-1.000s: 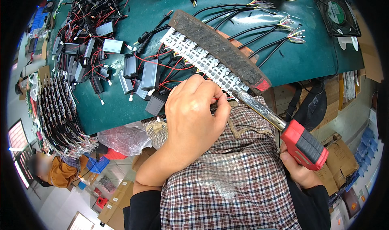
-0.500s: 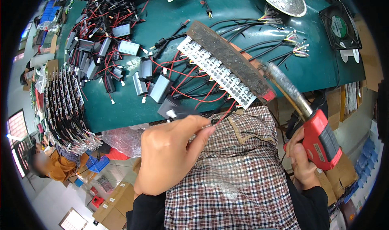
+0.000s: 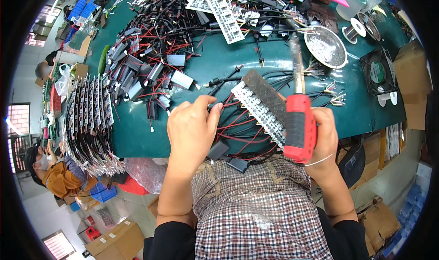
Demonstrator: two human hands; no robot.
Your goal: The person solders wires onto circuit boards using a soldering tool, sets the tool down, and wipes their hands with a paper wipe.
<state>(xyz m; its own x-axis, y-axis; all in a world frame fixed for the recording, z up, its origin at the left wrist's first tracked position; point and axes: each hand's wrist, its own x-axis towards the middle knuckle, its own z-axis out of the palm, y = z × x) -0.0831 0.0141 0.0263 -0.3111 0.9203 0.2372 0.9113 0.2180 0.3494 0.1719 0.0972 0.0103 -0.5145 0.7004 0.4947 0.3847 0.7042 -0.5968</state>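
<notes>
My right hand (image 3: pixel 322 136) is wrapped round the red and black handle of a soldering gun (image 3: pixel 299 127). Its metal barrel points away from me and blurs toward the tip, beside a shiny metal bowl (image 3: pixel 325 47). Over the near side of the green table, my left hand (image 3: pixel 190 127) has thumb and forefinger apart, with nothing visible between them. Right of it, a white circuit board strip (image 3: pixel 258 113) leans along a dark block (image 3: pixel 265 95). Red and black wires (image 3: pixel 238 132) run from the strip to small grey metal cases (image 3: pixel 238 165) by the table edge.
Piled wired grey cases (image 3: pixel 137 88) and black cables cover the far left. More white board strips (image 3: pixel 222 15) lie at the back. A fan (image 3: pixel 377 72) and a wire spool (image 3: pixel 354 30) stand right. Hanging cabled boards (image 3: pixel 89 122) line the left edge; a person (image 3: pixel 59 170) sits beyond.
My left hand has come away from the wires by the strip's near end and moved up and left. My right hand has raised the soldering gun over the table, toward the bowl. The view has shifted.
</notes>
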